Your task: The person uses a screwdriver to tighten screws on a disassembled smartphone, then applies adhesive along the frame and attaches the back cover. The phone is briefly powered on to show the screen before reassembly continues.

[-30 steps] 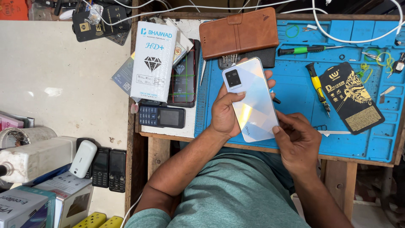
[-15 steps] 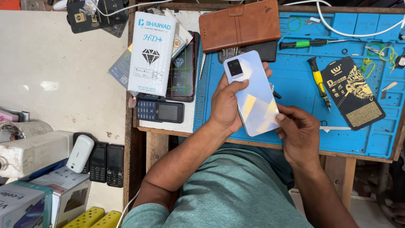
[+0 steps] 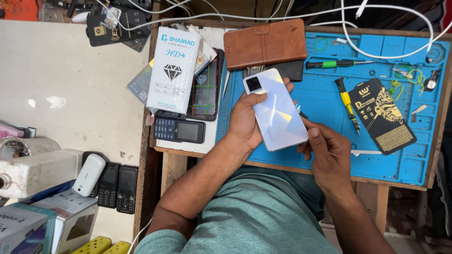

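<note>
A pale iridescent smartphone (image 3: pixel 277 110) is held back side up, its camera block at the upper left, over a blue work mat (image 3: pixel 329 113). My left hand (image 3: pixel 245 123) grips its left edge, fingers wrapped underneath. My right hand (image 3: pixel 327 150) holds the lower right corner, thumb on the phone's edge. A thin dark tool tip shows beside the phone's right edge near my right fingers; what it is I cannot tell.
A brown wallet case (image 3: pixel 265 43) lies above the phone. A white box (image 3: pixel 172 69), a keypad phone (image 3: pixel 179 130), a yellow screwdriver (image 3: pixel 347 103), a green screwdriver (image 3: pixel 332 64), a black packet (image 3: pixel 387 121) and white cables (image 3: pixel 376 33) lie around. Several more phones lie at the lower left.
The phone and both hands stay almost where they were. My right thumb has shifted slightly along the phone's lower right edge.
</note>
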